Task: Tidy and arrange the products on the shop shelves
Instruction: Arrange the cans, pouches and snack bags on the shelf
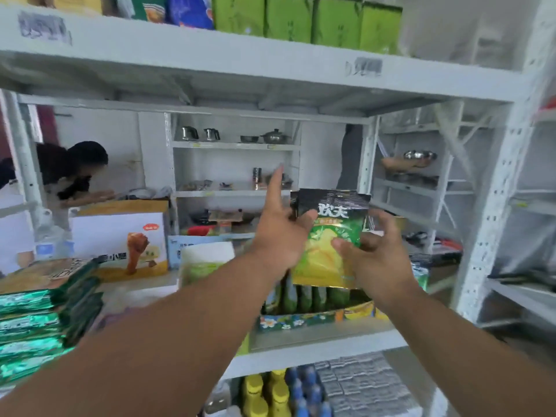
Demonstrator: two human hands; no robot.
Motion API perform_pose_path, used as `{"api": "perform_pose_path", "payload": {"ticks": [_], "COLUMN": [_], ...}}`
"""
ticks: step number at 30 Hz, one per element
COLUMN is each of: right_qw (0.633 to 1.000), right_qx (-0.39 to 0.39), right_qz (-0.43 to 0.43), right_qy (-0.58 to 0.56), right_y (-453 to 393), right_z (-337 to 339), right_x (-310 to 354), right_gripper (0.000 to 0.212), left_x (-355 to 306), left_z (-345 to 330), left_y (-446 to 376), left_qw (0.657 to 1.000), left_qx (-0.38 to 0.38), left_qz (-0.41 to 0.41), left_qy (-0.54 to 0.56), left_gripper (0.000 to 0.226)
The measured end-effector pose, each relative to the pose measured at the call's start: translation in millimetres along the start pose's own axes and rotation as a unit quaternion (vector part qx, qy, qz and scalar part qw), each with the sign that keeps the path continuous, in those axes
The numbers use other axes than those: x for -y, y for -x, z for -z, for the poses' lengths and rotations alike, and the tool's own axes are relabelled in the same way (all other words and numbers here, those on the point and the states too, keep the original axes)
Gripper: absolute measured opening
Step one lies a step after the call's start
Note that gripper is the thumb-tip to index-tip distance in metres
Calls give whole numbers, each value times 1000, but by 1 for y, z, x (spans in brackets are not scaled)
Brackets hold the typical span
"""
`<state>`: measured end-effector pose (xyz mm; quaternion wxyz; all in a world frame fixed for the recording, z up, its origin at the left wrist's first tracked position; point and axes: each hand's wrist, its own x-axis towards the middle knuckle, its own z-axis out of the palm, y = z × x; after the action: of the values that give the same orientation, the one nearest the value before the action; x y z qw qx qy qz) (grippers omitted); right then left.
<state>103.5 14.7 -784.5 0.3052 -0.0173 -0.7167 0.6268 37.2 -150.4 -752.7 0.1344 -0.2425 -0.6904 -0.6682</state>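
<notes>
Snack packet held over a shelf display box.
Both hands, left (278, 236) and right (373, 251), pinch the green packet (329, 236) above the box (316, 319); left forefinger extended.

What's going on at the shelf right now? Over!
Both hands, left hand and right hand, hold green snack packet above display box of like packets. Nothing blocking the box.
</notes>
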Motion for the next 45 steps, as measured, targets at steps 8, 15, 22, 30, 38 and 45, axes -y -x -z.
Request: {"api": "perform_pose_path", "payload": {"ticks": [8, 15, 22, 30, 38, 45], "right_qw": [982, 947, 920, 900, 907, 932], "right_qx": [-163, -140, -27, -44, -53, 77], "right_qz": [7, -27, -102, -59, 72, 192], "right_qy": [96, 286, 378, 429, 411, 297], "right_y": [-102, -190, -199, -193, -140, -10], "right_z": [117, 150, 145, 135, 113, 18], "right_x": [-47, -90, -147, -125, -66, -25], "right_gripper": [55, 39, 30, 25, 14, 13], "left_x": [57, 97, 152, 111, 54, 19], "left_z": [-158, -221, -228, -201, -129, 9], "left_y": [-83, -156, -155, -152, -97, 43], "left_qw": [985, 967, 916, 933, 970, 983], "left_qx": [141, 165, 203, 166, 104, 55], "left_qz": [-54, -51, 41, 46, 17, -25], "left_qy": [-87, -186, -343, -315, -221, -172], "left_gripper": [92, 84, 77, 57, 47, 36]}}
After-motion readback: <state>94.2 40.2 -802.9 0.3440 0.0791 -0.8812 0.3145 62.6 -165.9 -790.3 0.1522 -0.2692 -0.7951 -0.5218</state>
